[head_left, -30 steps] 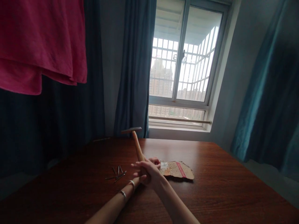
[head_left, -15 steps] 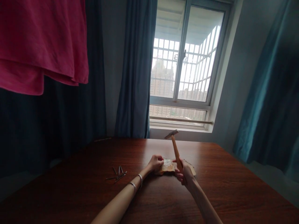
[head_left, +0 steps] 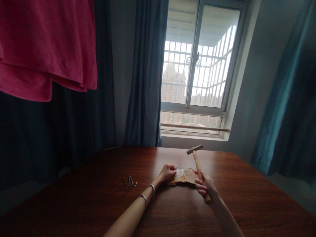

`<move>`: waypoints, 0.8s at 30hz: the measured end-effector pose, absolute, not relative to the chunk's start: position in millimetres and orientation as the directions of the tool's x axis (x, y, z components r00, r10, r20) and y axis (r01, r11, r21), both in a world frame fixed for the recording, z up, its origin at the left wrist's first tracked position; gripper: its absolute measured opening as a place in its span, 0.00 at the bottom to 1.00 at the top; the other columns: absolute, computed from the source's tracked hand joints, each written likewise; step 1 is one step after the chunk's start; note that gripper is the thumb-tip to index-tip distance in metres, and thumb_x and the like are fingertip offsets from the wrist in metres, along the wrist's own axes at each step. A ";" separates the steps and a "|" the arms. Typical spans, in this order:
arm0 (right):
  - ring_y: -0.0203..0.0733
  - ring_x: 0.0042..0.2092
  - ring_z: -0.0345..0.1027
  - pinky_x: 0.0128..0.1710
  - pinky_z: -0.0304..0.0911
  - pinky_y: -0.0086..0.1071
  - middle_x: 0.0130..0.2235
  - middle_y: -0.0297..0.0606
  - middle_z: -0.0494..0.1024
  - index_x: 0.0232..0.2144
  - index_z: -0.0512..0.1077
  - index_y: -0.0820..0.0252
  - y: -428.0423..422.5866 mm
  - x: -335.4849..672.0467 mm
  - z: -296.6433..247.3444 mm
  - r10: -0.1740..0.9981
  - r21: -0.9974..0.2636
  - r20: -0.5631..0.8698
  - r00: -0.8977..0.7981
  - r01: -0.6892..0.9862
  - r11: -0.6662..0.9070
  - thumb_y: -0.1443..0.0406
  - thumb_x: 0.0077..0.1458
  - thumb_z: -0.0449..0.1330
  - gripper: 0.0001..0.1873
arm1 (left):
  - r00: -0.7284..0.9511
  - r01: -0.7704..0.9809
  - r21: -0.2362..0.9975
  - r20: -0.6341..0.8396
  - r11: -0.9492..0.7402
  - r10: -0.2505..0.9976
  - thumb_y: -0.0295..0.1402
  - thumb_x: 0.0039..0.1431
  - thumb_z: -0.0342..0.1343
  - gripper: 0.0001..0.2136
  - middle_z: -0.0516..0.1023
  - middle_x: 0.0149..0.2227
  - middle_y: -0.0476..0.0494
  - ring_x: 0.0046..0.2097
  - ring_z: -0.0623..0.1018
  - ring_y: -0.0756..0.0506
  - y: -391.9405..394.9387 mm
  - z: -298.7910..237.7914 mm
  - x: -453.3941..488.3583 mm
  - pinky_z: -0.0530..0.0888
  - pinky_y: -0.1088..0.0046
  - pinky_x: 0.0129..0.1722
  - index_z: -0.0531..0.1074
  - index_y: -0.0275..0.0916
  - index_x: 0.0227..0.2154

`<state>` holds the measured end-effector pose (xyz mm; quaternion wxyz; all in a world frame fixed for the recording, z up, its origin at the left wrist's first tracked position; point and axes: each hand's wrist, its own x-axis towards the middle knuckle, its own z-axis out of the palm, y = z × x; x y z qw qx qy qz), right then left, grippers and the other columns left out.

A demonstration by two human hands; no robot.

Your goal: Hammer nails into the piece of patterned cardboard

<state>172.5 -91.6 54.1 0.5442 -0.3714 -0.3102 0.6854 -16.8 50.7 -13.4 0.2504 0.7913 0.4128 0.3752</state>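
Note:
A hammer (head_left: 197,160) with a metal head and pale wooden handle is gripped in my right hand (head_left: 206,187), its head raised above the table. My left hand (head_left: 169,172) pinches a thin upright nail (head_left: 176,167) at the left end of a speckled, light-coloured board (head_left: 186,175). This board lies flat on the table, its surface dotted with many small marks. The hammer hand partly covers the board's right end. To the left of my left forearm lies a loose pile of several dark nails (head_left: 128,185).
Beneath everything is a brown wooden table (head_left: 172,214) with a glossy top. Behind it are a barred window (head_left: 195,65) and blue curtains (head_left: 145,82). A pink cloth (head_left: 49,49) hangs at the upper left. A thin item (head_left: 112,148) lies by the table's far left edge.
My right hand and the hammer have moved right, and the hammer's head is lower and turned. My left hand stays at the board's left end. The whole view has shifted slightly.

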 end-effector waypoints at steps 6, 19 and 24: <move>0.25 0.10 0.45 0.08 0.41 0.18 0.15 0.20 0.57 0.38 0.58 0.54 -99.9 171.7 48.9 0.961 -0.916 -0.276 -0.031 -0.294 -0.273 0.53 0.53 0.48 0.14 | 0.385 0.473 0.696 0.388 -0.540 0.838 0.31 0.44 0.50 0.10 0.75 0.24 0.46 0.28 0.71 0.50 50.2 -11.8 -16.3 0.64 0.78 0.28 0.76 0.32 0.24; 0.24 0.10 0.46 0.06 0.41 0.18 0.18 0.22 0.59 0.59 0.44 0.45 -123.8 153.9 54.7 0.996 -0.990 -0.089 -0.021 -0.106 -0.091 0.53 0.50 0.54 0.37 | 0.395 0.475 0.675 0.410 -0.565 0.822 0.30 0.46 0.50 0.10 0.74 0.25 0.46 0.28 0.70 0.50 51.4 -9.8 -18.7 0.63 0.78 0.28 0.75 0.32 0.25; 0.24 0.10 0.45 0.06 0.41 0.18 0.17 0.22 0.58 0.60 0.45 0.47 -126.3 152.7 54.7 0.994 -0.988 -0.105 -0.020 -0.111 -0.107 0.54 0.50 0.54 0.36 | 0.404 0.480 0.654 0.427 -0.585 0.809 0.30 0.46 0.50 0.10 0.75 0.26 0.46 0.29 0.70 0.50 55.7 -10.7 -20.0 0.63 0.78 0.29 0.76 0.32 0.26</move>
